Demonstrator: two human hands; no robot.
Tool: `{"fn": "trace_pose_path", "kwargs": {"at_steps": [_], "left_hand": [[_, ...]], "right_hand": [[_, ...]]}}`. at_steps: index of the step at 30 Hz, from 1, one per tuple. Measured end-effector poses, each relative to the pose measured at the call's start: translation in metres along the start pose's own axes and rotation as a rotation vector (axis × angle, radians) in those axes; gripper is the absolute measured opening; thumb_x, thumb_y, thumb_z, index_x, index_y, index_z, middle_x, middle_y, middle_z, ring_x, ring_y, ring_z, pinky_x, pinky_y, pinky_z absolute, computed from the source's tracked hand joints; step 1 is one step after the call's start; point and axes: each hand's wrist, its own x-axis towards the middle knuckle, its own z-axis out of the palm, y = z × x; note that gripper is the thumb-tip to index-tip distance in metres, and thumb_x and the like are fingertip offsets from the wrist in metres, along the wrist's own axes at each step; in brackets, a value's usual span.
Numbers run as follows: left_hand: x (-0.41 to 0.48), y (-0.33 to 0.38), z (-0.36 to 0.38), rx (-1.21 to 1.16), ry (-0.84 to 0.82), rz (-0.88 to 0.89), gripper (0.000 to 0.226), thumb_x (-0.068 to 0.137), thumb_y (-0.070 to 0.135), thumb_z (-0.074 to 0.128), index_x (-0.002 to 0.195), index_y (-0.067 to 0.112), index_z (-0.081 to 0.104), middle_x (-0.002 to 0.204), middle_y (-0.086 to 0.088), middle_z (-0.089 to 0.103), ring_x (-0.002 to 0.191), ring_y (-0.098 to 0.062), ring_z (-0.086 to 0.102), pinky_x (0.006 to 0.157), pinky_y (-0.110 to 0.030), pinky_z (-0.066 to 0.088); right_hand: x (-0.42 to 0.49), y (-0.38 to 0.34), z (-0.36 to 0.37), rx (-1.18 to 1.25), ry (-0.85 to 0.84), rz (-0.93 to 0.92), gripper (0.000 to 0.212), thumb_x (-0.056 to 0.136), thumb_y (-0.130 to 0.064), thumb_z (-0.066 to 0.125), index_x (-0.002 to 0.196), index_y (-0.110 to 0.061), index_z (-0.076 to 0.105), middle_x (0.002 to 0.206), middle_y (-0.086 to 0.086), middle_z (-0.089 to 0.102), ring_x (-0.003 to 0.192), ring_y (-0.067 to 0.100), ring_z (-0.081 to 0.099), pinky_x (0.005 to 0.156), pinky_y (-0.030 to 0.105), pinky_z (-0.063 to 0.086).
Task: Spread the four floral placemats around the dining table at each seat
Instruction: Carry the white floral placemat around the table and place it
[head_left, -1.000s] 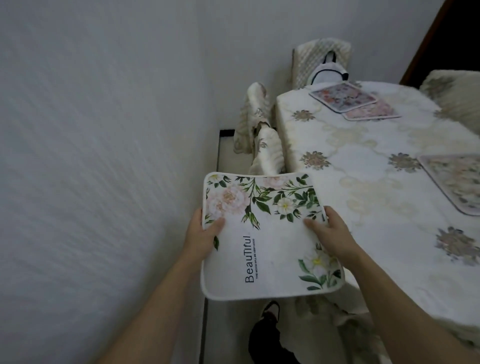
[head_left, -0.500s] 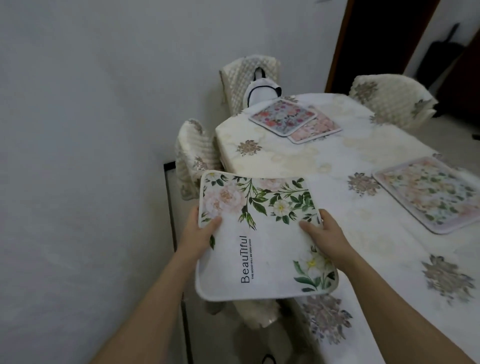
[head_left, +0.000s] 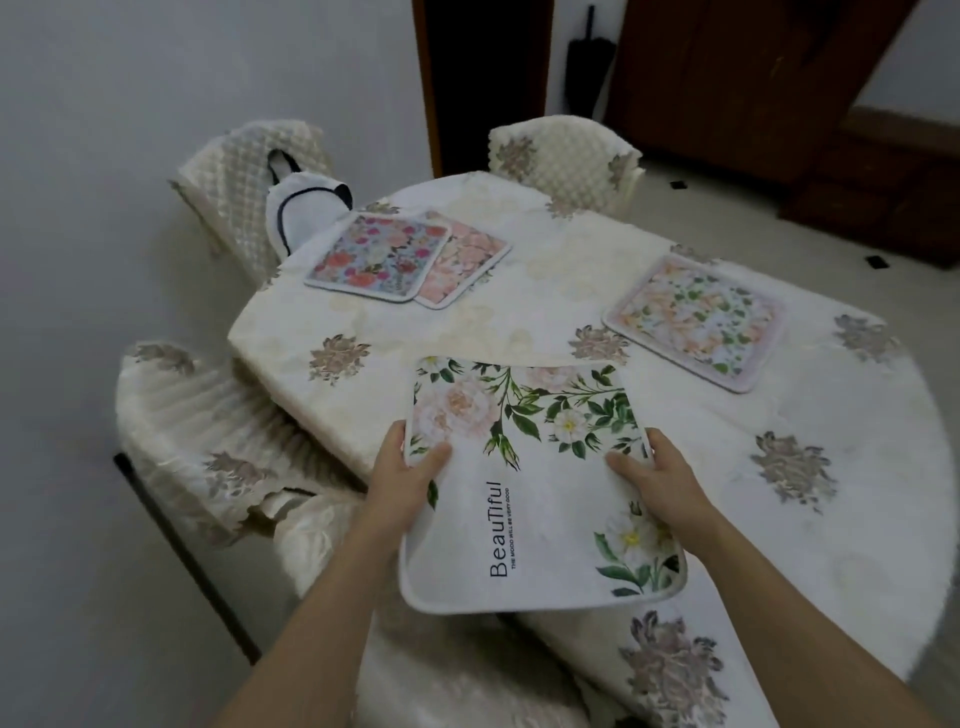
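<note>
both hands, left hand (head_left: 402, 480) and right hand (head_left: 660, 480), pinch the white placemat (head_left: 540, 483) by its sides, thumbs on top. it hangs over the table's (head_left: 519, 332) near edge.

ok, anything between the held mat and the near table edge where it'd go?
Nothing visible. The left hand and right hand hold the white placemat over the near edge, only tablecloth beneath. Two overlapping mats lie far left, a third mat at right, both apart from it.
</note>
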Motion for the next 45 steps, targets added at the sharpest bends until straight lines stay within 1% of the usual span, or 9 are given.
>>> {"fn": "trace_pose_path", "kwargs": {"at_steps": [5, 9, 13, 16, 22, 27, 33, 38, 45], "left_hand": [[0.059, -0.009, 0.018, 0.088, -0.243, -0.006, 0.026, 0.09, 0.026, 0.074, 0.093, 0.049, 0.062, 0.105, 0.007, 0.075, 0.096, -0.018, 0.074, 0.079, -0.04, 0.06], [0.084, -0.016, 0.037, 0.153, -0.437, -0.039, 0.025, 0.089, 0.032, 0.074, 0.103, 0.049, 0.062, 0.11, 0.015, 0.075, 0.097, -0.011, 0.074, 0.079, -0.034, 0.061], [0.104, -0.03, 0.065, 0.263, -0.573, -0.112, 0.043, 0.091, 0.033, 0.072, 0.13, 0.03, 0.055, 0.125, 0.006, 0.068, 0.111, -0.017, 0.067, 0.094, -0.041, 0.056], [0.114, -0.038, 0.083, 0.301, -0.612, -0.152, 0.023, 0.091, 0.025, 0.073, 0.107, 0.034, 0.06, 0.109, 0.009, 0.072, 0.09, -0.006, 0.072, 0.069, -0.021, 0.057], [0.137, -0.053, 0.108, 0.424, -0.585, -0.19, 0.02, 0.091, 0.019, 0.072, 0.107, 0.014, 0.061, 0.106, -0.008, 0.074, 0.091, -0.028, 0.073, 0.082, -0.045, 0.06], [0.148, -0.065, 0.124, 0.598, -0.497, -0.12, 0.014, 0.089, 0.026, 0.072, 0.093, 0.02, 0.06, 0.089, 0.001, 0.07, 0.083, -0.022, 0.068, 0.077, -0.04, 0.055], [0.154, -0.074, 0.125, 0.639, -0.368, -0.147, 0.02, 0.086, 0.028, 0.076, 0.08, 0.016, 0.061, 0.076, 0.001, 0.065, 0.071, -0.019, 0.059, 0.062, -0.032, 0.043], [0.159, -0.07, 0.124, 0.724, -0.373, -0.141, 0.023, 0.085, 0.03, 0.077, 0.087, 0.009, 0.067, 0.08, -0.005, 0.068, 0.074, -0.021, 0.061, 0.061, -0.031, 0.042], [0.155, -0.072, 0.125, 0.808, -0.358, -0.049, 0.026, 0.088, 0.031, 0.073, 0.091, 0.006, 0.066, 0.085, -0.009, 0.071, 0.083, -0.029, 0.066, 0.069, -0.035, 0.048]], "right_hand": [[-0.014, 0.023, -0.001, -0.013, 0.202, 0.136, 0.057, 0.088, -0.042, 0.071, 0.136, -0.021, 0.05, 0.139, 0.004, 0.058, 0.129, 0.03, 0.053, 0.106, 0.054, 0.045], [-0.037, 0.047, 0.002, 0.004, 0.39, 0.223, 0.074, 0.091, -0.041, 0.068, 0.151, -0.015, 0.033, 0.155, 0.004, 0.04, 0.141, 0.028, 0.038, 0.112, 0.039, 0.034], [-0.054, 0.068, 0.007, 0.012, 0.519, 0.285, 0.061, 0.093, -0.039, 0.066, 0.144, -0.02, 0.04, 0.141, -0.002, 0.048, 0.121, 0.02, 0.049, 0.094, 0.027, 0.042], [-0.055, 0.082, 0.008, 0.042, 0.566, 0.319, 0.043, 0.092, -0.036, 0.068, 0.13, -0.023, 0.049, 0.126, -0.009, 0.058, 0.107, 0.014, 0.057, 0.089, 0.034, 0.047], [-0.038, 0.093, 0.005, 0.009, 0.59, 0.348, 0.033, 0.092, -0.033, 0.068, 0.12, -0.025, 0.052, 0.119, -0.001, 0.066, 0.106, 0.02, 0.063, 0.086, 0.036, 0.051], [-0.021, 0.101, 0.002, -0.07, 0.595, 0.411, 0.057, 0.094, -0.034, 0.065, 0.14, -0.01, 0.042, 0.138, 0.011, 0.057, 0.125, 0.032, 0.054, 0.104, 0.047, 0.046], [-0.014, 0.116, 0.002, -0.116, 0.606, 0.493, 0.048, 0.089, -0.038, 0.07, 0.123, -0.013, 0.047, 0.116, 0.008, 0.063, 0.095, 0.025, 0.059, 0.075, 0.031, 0.044], [-0.01, 0.118, 0.003, -0.174, 0.632, 0.486, 0.044, 0.087, -0.035, 0.073, 0.118, -0.017, 0.048, 0.095, -0.004, 0.062, 0.074, 0.0, 0.053, 0.055, 0.016, 0.036], [-0.009, 0.11, 0.005, -0.329, 0.661, 0.527, 0.057, 0.083, -0.043, 0.075, 0.124, -0.012, 0.048, 0.094, 0.005, 0.065, 0.08, 0.024, 0.062, 0.063, 0.035, 0.049]]}}
